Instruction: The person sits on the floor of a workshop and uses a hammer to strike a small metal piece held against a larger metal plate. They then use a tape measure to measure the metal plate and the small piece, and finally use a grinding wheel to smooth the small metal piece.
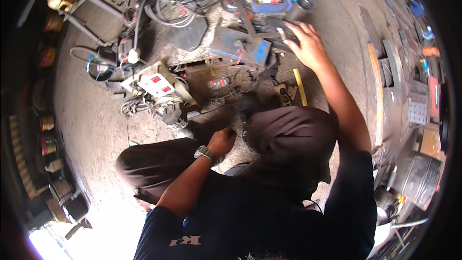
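My right hand (309, 45) reaches forward to the right end of the low work surface. Its fingers are stretched out, with the thumb apart, beside a dark block (279, 23) and a small white piece (281, 33). An L-shaped metal square (251, 28) lies left of these fingers, one leg running toward them. Nearer to me is a flat steel plate (240, 46) with blue marks and a thin red loop on it. My left hand (222, 142) is closed between my knees. Something dark shows at its fingers, too small to make out.
A white power box with red sockets (156, 84) stands on the floor at left among cables. Coiled grey hoses (175, 17) lie behind it. A blue tool tray (269, 7) sits at the back. A yellow strip (300, 86) lies near my right knee. Metal bars line the right.
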Action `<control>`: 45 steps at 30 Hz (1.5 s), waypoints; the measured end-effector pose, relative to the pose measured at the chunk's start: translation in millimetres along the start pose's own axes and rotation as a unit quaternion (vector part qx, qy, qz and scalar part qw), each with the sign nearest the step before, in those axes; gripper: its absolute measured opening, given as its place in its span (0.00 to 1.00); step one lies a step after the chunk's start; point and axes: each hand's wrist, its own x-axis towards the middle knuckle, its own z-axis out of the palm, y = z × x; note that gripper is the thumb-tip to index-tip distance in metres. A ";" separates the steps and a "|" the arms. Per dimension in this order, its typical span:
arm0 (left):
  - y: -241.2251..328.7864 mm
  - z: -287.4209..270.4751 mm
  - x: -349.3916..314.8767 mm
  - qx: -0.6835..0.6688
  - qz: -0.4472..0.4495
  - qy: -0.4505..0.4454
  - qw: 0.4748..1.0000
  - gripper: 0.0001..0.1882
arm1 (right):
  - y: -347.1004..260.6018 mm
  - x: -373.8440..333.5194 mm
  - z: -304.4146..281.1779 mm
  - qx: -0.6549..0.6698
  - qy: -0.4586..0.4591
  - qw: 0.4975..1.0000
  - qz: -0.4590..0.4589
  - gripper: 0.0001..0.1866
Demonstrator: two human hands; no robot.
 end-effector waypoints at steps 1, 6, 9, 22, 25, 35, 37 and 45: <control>0.4 0.6 0.7 0.002 -0.004 0.006 1.000 0.21 | -6.0 7.6 -6.1 0.017 -0.013 0.999 -0.034 0.26; -6.6 2.5 10.7 0.011 -0.008 0.038 0.999 0.21 | -50.3 53.7 -10.1 -0.046 -0.172 0.976 -0.124 0.24; 2.2 -3.4 8.8 -0.028 -0.001 0.029 0.999 0.19 | -56.6 70.8 8.3 -0.097 -0.228 0.962 -0.112 0.25; -7.7 9.8 6.7 -0.087 0.035 -0.052 0.994 0.15 | -70.1 71.1 2.0 -0.029 -0.117 0.980 -0.158 0.28; -7.2 5.3 10.2 -0.089 0.009 -0.055 0.994 0.16 | -78.0 74.3 -6.2 -0.022 -0.023 0.997 -0.077 0.27; -6.2 -1.0 9.9 -0.026 -0.036 -0.068 0.997 0.19 | -89.4 104.3 -27.5 0.096 0.157 0.983 -0.016 0.20; -4.5 0.1 9.4 -0.020 -0.014 -0.051 0.998 0.18 | -83.3 115.0 -17.0 0.064 0.177 0.980 -0.059 0.20; -9.7 -0.1 6.6 -0.011 0.014 -0.029 0.999 0.17 | -91.5 122.7 26.7 -0.146 0.012 0.983 -0.111 0.22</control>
